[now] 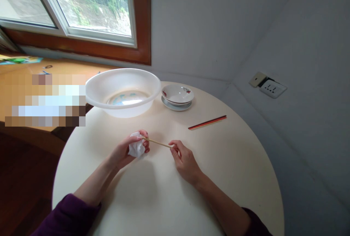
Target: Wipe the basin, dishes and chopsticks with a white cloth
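1. The left hand (123, 153) is closed around a crumpled white paper tissue (136, 150), its fingers curled tightly over the wad.
2. One end of a thin pale wooden chopstick (158, 143) goes into that tissue and is wrapped by it at the fingertips.
3. The right hand (186, 161) pinches the other end of the chopstick between thumb and forefinger. Its remaining fingers are loosely folded and hold nothing else.
4. The chopstick spans the gap between the two hands, almost level, just above the round cream-coloured desk (232, 163) and near its middle.
5. Both forearms rest low over the desk, with dark purple sleeves (68, 216) at the bottom edge of the view.
6. A large translucent white plastic basin (123, 86) stands at the far left of the desk, well apart from the hands. A bluish pattern shows on its bottom.
7. Just right of the basin, a small white ceramic bowl with a red mark (177, 93) sits on a pale saucer (175, 107).
8. A pair of red chopsticks (207, 122) lies side by side on the desk beyond the right hand, apart from it.
9. A white wall socket (272, 88) is on the grey wall to the right, and a brown-framed window (142, 20) is behind the basin.
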Available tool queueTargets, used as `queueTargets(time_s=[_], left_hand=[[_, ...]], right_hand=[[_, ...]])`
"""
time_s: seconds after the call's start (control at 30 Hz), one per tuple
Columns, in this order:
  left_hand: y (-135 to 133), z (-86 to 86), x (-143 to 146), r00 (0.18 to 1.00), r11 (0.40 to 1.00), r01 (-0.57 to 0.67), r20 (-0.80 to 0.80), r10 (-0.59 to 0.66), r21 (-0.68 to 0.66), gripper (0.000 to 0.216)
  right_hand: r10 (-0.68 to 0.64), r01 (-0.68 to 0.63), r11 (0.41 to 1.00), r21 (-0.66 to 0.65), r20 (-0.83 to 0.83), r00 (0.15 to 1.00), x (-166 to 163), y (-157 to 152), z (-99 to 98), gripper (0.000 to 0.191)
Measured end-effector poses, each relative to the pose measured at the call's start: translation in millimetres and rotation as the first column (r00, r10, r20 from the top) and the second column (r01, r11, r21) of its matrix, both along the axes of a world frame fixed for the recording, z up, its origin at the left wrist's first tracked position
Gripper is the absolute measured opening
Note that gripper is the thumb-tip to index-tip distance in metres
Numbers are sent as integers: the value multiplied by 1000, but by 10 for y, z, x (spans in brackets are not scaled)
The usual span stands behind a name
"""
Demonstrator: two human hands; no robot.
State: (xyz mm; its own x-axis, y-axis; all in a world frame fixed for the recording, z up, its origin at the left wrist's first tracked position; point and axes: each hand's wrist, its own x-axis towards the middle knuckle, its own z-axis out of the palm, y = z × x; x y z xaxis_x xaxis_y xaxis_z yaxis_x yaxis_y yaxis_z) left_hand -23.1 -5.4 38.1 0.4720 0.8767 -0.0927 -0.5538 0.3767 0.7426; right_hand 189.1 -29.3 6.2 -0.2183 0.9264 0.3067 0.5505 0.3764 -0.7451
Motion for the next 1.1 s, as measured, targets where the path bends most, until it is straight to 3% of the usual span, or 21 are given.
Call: queueTargets(time_s=[1.1], left_hand=[[-15, 9, 26, 1000, 999, -14, 13, 14, 43, 6]], right_hand=[[9, -8, 1000, 17, -21, 1000, -9, -4, 27, 13]])
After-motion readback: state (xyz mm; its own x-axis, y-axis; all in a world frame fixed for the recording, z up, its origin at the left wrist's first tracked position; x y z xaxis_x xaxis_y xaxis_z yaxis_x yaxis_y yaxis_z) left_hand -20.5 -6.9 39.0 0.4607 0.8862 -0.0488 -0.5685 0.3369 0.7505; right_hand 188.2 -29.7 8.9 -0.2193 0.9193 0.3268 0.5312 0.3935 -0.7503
